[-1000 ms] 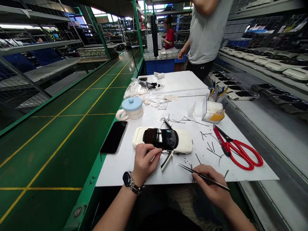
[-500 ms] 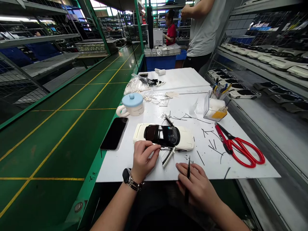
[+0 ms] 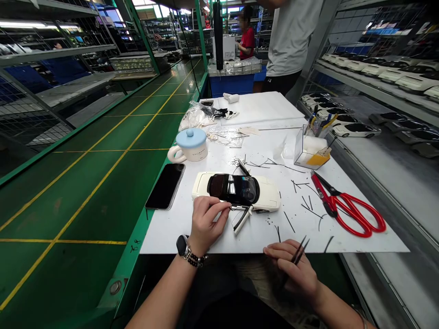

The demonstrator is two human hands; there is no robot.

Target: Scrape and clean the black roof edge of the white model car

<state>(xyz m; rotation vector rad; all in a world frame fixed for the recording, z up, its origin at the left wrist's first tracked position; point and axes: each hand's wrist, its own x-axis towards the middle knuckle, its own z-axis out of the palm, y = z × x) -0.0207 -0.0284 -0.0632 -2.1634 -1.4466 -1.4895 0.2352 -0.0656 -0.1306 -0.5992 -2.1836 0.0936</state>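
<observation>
Model car [image 3: 236, 188], left hand [image 3: 207, 224] pinching, right hand [image 3: 297, 269] gripping tweezers [image 3: 299, 247]

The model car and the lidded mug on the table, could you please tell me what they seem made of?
Model car: glossy cream paint with bright reflections on the black roof, perhaps over metal or plastic. Mug: smooth and thick-handled, probably ceramic; its blue lid looks matte, perhaps silicone.

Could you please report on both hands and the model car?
Left hand at near side of model car; right hand holds tweezers; both doors open; black strips scattered alongside.
</observation>
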